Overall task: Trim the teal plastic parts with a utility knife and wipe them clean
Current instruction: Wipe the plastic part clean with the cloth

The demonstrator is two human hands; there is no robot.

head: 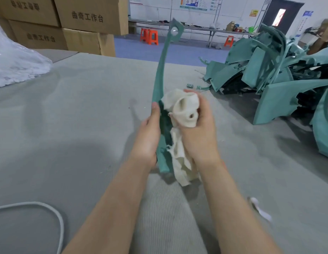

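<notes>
The right hand [198, 125] is closed around a bunched cream cloth [183, 110], pressing the wad against the right face of a long teal plastic strip [160, 74]; loose, frayed ends of the cloth hang down below the fist, beside the strip's lower end. The left hand [148, 136] grips the lower part of the same strip from the other side, thumb laid up along its left edge and fingers wrapped behind, out of sight; the strip is thus held between both hands, raised above the surface. It stands nearly upright, curving slightly as it rises, and ends at the top in a wider tab with a round hole through it.

Below and around the forearms spreads a grey ribbed mat [86, 116] covering the work surface; a white cord [57, 213] loops across its near left corner, and a small white scrap [260, 209], blurred, lies just right of the right forearm. At far right on the mat sits a heap of teal plastic parts [280, 70], tumbled over one another. At far left lies crumpled clear plastic sheeting [15, 65]; behind it stand stacked cardboard boxes [68, 22]; orange stools [149, 36] stand on the floor beyond.
</notes>
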